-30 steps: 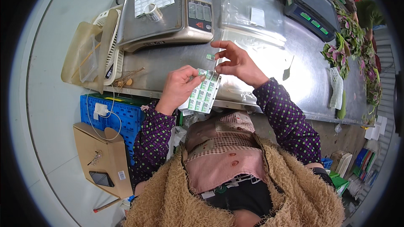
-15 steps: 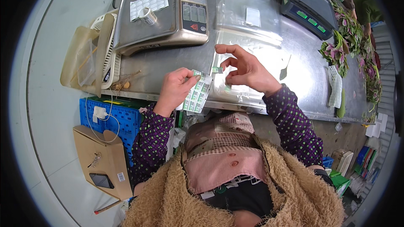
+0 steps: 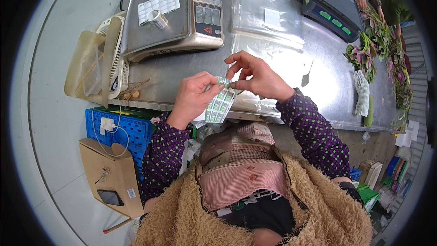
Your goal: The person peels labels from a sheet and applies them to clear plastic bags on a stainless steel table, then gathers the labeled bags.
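While peeling 1 green sticker (image 3: 224,82) off the sheet (image 3: 218,105): both hands above the table's (image 3: 182,79) front edge.
Left hand (image 3: 193,98) pinching sheet, right hand (image 3: 255,77) pinching sticker corner; needing, likely, a steady pull. White label sheet (image 3: 159,4) and tape roll (image 3: 157,18) on scale (image 3: 168,13); clear bags (image 3: 266,18) beyond.

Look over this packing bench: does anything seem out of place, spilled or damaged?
Nothing looks spilled or broken. The left hand and right hand hold a sheet of green labels. Mildly odd: a tape roll and label sheet sit on the scale.
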Motion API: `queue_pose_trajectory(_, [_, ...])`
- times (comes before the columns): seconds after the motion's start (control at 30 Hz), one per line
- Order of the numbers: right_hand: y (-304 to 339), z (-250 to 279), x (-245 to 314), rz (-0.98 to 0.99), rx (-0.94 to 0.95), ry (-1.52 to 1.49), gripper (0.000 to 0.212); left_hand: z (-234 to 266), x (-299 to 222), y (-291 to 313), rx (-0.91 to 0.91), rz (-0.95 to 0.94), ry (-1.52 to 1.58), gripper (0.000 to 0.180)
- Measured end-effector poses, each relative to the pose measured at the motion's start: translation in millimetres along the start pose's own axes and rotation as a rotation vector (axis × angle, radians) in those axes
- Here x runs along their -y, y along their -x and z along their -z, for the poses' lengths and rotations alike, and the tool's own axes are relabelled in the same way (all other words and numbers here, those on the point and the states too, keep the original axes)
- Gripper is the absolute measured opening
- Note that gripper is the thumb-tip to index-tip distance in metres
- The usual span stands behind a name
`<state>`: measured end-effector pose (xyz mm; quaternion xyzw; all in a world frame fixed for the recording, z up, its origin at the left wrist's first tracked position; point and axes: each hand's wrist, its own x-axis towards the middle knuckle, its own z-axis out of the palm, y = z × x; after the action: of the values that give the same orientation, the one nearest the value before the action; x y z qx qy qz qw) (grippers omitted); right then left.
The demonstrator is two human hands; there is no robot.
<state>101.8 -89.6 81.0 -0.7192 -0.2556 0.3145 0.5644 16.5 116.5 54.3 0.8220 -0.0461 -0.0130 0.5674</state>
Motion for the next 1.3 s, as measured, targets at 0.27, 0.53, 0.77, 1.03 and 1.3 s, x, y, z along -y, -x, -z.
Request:
queue_pose_trajectory(0.27, [5, -2, 3, -0.098, 0.096, -0.254, 0.037, 7, 8, 4, -0.033, 0.076, -0.164, 0.006])
queue_pose_trajectory(0.53, [-8, -15, 4, -0.015, -0.029, 0.229, 0.019, -1, 1, 6, -0.07, -0.14, -0.157, 0.007])
queue_pose_trajectory(0.77, [-10, -35, -13, 0.238, -0.208, 0.287, 0.014, 7, 6, 8, -0.054, 0.001, -0.276, 0.015])
queue_pose_trajectory(1.03, [-5, -42, 19, -0.228, -0.032, -0.359, 0.012, 20, 32, 3, -0.31, 0.048, -0.645, 0.037])
queue_pose_trajectory(1.3, [-5, -49, 15, -0.238, -0.126, 0.046, 0.04, 34, 10, 17, -0.211, 0.179, 0.23, 0.024])
